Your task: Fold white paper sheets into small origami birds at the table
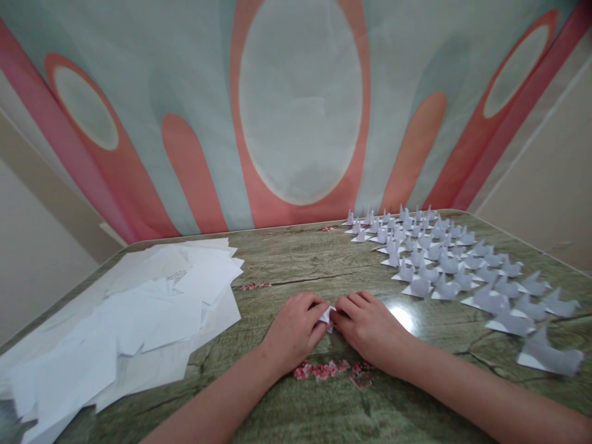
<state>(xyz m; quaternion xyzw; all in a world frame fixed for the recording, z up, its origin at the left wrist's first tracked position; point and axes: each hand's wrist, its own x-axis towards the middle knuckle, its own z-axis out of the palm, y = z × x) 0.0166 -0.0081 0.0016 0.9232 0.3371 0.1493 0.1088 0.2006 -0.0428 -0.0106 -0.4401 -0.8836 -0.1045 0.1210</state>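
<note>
Between my two hands, low over the middle of the table, is a small piece of folded white paper (326, 316). My left hand (298, 322) pinches its left side, thumb below and fingers above. At its right side, my right hand (365, 325) grips it with curled fingers. Much of the paper is hidden behind the fingers, so its full shape does not show. To the right stand several rows of folded white paper birds (446, 262), and one larger-looking paper bird (550, 356) sits nearest on that side.
A loose, overlapping pile of white paper sheets (152, 308) covers the table's left side. The wood-patterned table (277, 259) carries printed pink flowers (324, 370). Behind its far edge hangs a patterned backdrop (300, 105) in pink and grey-green. A light glare lies right of my right hand.
</note>
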